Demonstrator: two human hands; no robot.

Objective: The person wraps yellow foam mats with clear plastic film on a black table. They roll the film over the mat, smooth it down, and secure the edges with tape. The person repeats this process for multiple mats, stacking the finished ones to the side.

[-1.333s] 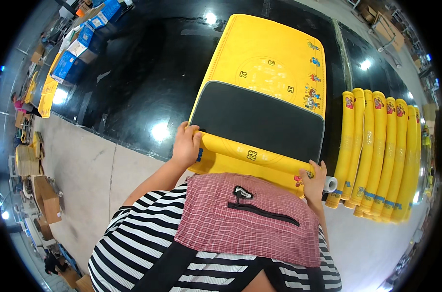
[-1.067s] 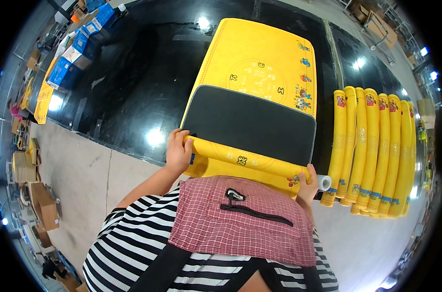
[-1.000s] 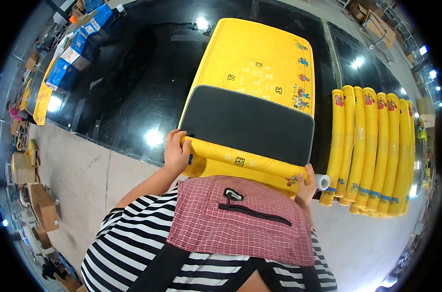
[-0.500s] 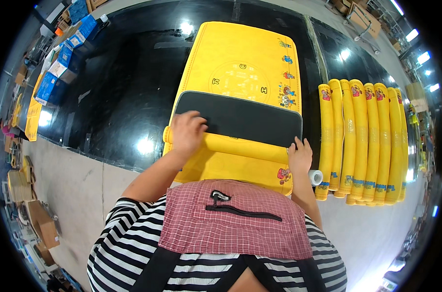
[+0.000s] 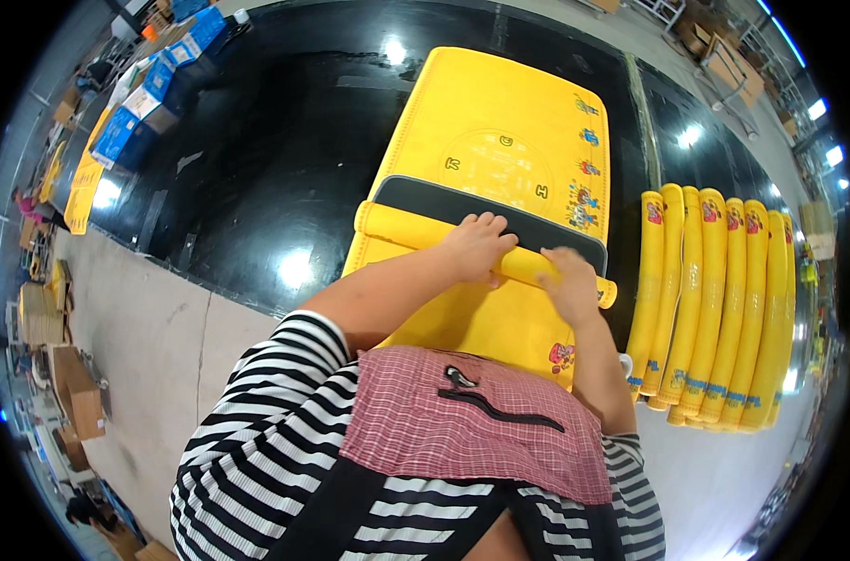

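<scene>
A yellow mat (image 5: 472,103) with cartoon figures down its right edge lies spread on the black tabletop. Across it runs a yellow mat roll (image 5: 402,226), and a dark strip with rounded corners (image 5: 423,197) shows just beyond the roll. My left hand (image 5: 481,247) lies over the middle of the roll, fingers curled across its top. Close to its right, my right hand (image 5: 572,283) reaches over the roll toward its right end; motion smears those fingers, so their grip is unclear. More yellow mat surface (image 5: 486,323) lies between the roll and my checked apron.
Several rolled yellow mats (image 5: 710,299) lie stacked side by side on the right. A white tube end (image 5: 625,365) pokes out near my right forearm. Blue boxes (image 5: 116,136) line the far left table edge. A person (image 5: 34,208) is at the far left.
The roll has moved away from me across the dark strip, so less of the strip shows. My left hand has shifted right onto the roll's middle; the two hands are closer together.
</scene>
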